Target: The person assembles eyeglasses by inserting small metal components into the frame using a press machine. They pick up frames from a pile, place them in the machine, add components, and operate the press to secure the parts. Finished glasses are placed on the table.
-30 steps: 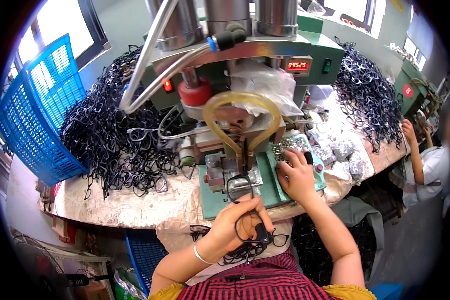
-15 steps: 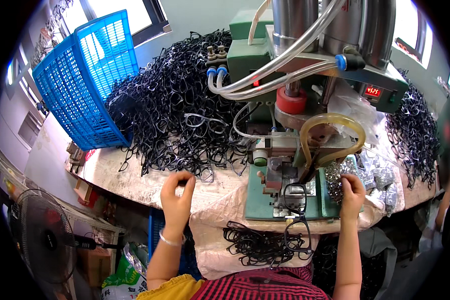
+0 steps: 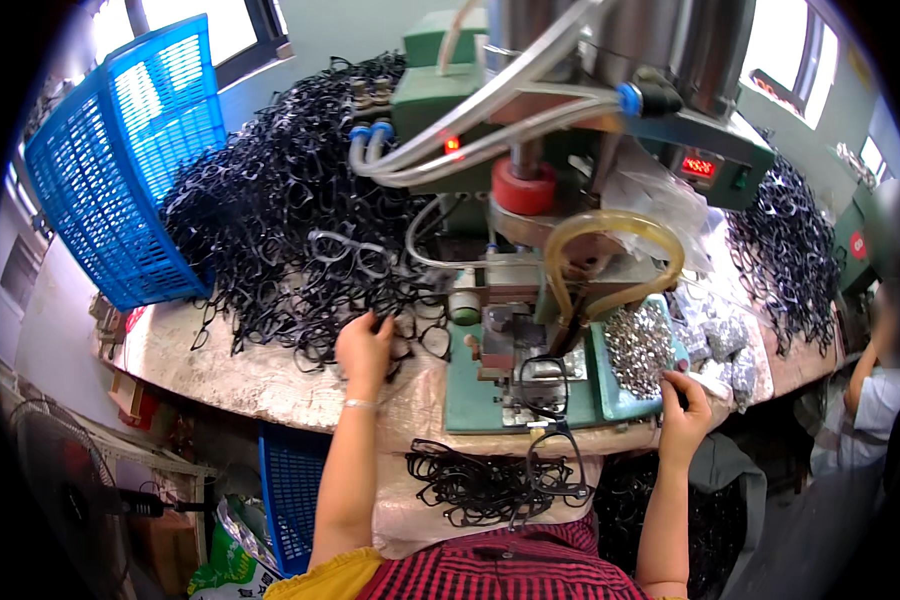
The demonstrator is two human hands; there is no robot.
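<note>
My left hand point(image 3: 366, 352) reaches to the near edge of a large heap of black eyeglass frames point(image 3: 300, 220). Its thumb and fingers close on an eyeglass frame there, mostly hidden by the hand. My right hand point(image 3: 684, 408) is pinched at the near right corner of a green tray point(image 3: 618, 408) of small metal parts point(image 3: 638, 350). Anything between those fingertips is too small to name. Between my hands, a black eyeglass frame point(image 3: 578, 465) hangs at the front of a green press machine point(image 3: 460, 405), one rim up against its fixture.
More black frames point(image 3: 460, 485) lie on the cloth before me. A blue basket point(image 3: 120, 190) leans at the far left, and a fan point(image 3: 65, 500) stands below. Clear bags of parts point(image 3: 725, 345) lie beyond the tray. Another person's arm point(image 3: 867, 350) shows at the right.
My left hand has moved up and right into the heap's edge. My right hand has drawn back from over the metal parts to the tray's near corner. The whole view has shifted.
</note>
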